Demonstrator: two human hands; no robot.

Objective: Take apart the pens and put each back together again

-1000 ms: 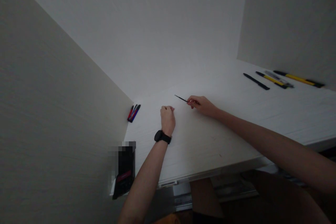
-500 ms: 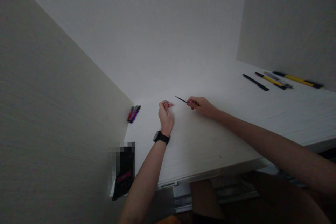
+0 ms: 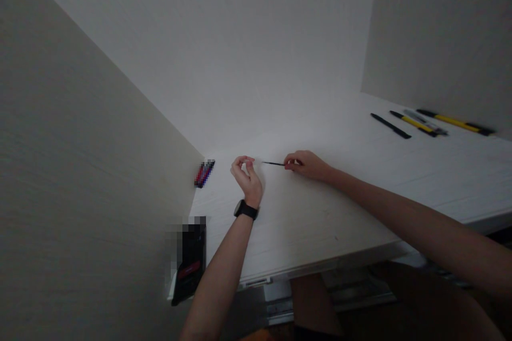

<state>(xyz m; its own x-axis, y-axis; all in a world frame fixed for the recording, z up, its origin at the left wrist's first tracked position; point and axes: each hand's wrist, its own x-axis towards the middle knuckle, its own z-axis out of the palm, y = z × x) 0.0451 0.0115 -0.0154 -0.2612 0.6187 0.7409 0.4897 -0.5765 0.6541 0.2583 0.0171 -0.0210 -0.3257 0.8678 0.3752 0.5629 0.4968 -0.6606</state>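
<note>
The right hand (image 3: 307, 164) pinches one end of the black rod (image 3: 274, 163) over the table (image 3: 296, 229), presumably to leave its tip free; nearby, the left hand (image 3: 249, 181) curls, whether around anything being unclear.

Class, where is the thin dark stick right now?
In the head view, the thin dark stick is mid-picture, held by the right hand and pointing toward the left hand.

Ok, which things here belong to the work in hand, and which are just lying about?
In use: thin dark rod, held in the right hand; left hand near its tip.

Seemingly lying about: black pen; two yellow-and-black pens; greyish pen; blurred red and blue items; black object, lower left.
</note>
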